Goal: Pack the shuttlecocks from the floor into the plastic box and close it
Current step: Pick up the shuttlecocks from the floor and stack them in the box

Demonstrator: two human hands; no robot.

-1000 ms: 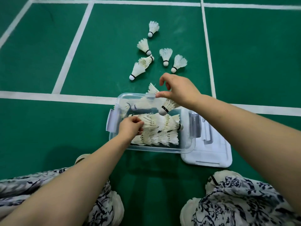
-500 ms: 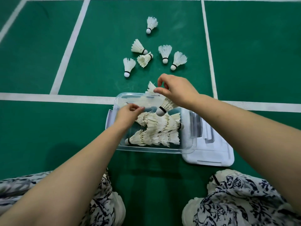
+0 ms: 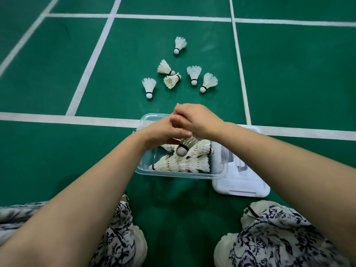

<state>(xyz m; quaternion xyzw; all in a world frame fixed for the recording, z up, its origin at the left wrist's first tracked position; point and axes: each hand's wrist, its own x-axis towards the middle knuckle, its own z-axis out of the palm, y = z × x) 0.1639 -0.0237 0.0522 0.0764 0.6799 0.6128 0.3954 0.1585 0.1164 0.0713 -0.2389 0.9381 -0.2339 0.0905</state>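
A shuttlecock is pinched by its feathers between the curled left hand and right hand, just above the clear plastic box. Packed shuttlecocks are seen beneath the hands, six loose shuttlecocks on the floor beyond them.

Single wide-angle view from the person's head, facing forward and steeply down, forearms entering from both lower corners, left hand and right hand close under the lens at centre, patterned knees along the bottom edge, court lines receding toward the top.
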